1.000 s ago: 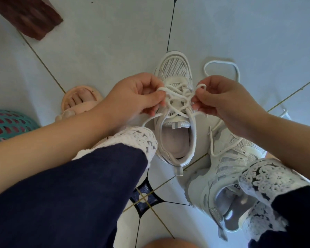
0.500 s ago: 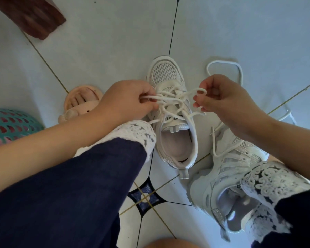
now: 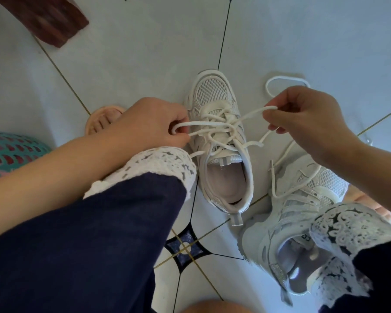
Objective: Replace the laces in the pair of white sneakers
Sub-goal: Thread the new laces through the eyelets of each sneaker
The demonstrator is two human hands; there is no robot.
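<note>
Pinching one bow loop, the left hand (image 3: 145,127) had its grip clamped on the lace (image 3: 203,124) of the middle sneaker (image 3: 212,91), upright on the floor (image 3: 145,53); the right hand (image 3: 303,123) pinched the other loop. That shoe seemed nearly tied; the second sneaker (image 3: 303,211) looked unfinished, lace loose.

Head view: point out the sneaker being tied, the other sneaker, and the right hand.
sneaker being tied (image 3: 211,92), head view, on its mesh toe.
other sneaker (image 3: 263,233), head view, on the side panel near the heel.
right hand (image 3: 303,116), head view, on the back of the hand, which pinches a lace loop.
</note>
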